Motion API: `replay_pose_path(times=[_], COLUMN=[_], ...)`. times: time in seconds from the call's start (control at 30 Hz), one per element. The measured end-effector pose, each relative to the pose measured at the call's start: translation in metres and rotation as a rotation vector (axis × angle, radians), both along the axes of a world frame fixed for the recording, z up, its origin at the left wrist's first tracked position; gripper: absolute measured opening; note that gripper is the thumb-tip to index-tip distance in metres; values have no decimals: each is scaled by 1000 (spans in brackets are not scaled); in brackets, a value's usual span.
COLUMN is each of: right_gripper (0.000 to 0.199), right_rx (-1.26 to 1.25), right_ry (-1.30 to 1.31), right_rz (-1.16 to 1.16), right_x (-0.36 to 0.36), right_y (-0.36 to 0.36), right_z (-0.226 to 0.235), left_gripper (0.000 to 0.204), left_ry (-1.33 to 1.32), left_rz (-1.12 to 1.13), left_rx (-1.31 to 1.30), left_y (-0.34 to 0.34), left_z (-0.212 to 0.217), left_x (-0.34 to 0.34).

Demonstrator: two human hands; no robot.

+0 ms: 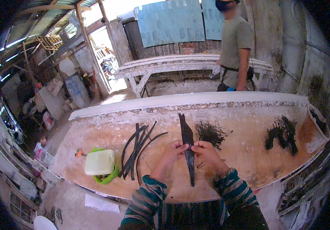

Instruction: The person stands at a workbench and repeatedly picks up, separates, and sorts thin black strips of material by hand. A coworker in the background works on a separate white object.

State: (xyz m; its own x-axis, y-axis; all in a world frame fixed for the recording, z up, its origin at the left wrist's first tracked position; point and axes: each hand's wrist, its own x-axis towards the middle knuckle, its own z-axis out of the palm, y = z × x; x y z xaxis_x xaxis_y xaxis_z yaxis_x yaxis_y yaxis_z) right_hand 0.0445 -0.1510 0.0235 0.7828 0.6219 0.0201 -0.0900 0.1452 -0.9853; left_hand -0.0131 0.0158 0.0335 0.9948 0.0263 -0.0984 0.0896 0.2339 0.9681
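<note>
Between my two hands, over the near middle of the table, is a long flat black strip, wide in the middle and narrow toward both ends. My left hand pinches its left edge with thumb and fingers. On the opposite edge, my right hand pinches it the same way, the thumbs almost meeting. Several narrow black strips lie in a loose crossing pile left of my left hand. Just beyond my right hand sits a tangle of thin black cords.
Bundles of knotted black cord lie at the right, beside a pale open container. At the left are a green box with a cream lid and orange-handled scissors. A person stands beyond the table, near a white-stained bench.
</note>
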Motion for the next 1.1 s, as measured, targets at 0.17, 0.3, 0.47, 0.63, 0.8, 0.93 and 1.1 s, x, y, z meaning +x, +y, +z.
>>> replay_pose_path(times=[0.17,0.3,0.47,0.63,0.8,0.93,1.1], right_gripper=[8,10,9,9,8,9,8], right_rx=[-66,-51,-91,-90,-58,-89,-74], right_ry=[-124,-148,-115,-150,-174,-136,-154], right_rz=[-72,-61,-73,-88,-57,-63,-93], right_x=[-2,2,-3,-4,-3,-1,-5], right_y=[2,1,0,-2,0,0,-1], right_z=[-2,-1,2,2,8,4,6], left_gripper=[14,18,19,11,9,10,19], left_ry=[-97,-6,-47,-47,-32,-22,-50], left_rz=[-13,39,26,10,-31,-31,-3], left_rx=[-35,49,75,-67,-94,-68,-53], left_y=[-1,-2,0,-8,-4,-1,-4], left_z=[-7,3,6,8,3,-3,6], left_x=[1,-5,-4,-4,-5,0,-4])
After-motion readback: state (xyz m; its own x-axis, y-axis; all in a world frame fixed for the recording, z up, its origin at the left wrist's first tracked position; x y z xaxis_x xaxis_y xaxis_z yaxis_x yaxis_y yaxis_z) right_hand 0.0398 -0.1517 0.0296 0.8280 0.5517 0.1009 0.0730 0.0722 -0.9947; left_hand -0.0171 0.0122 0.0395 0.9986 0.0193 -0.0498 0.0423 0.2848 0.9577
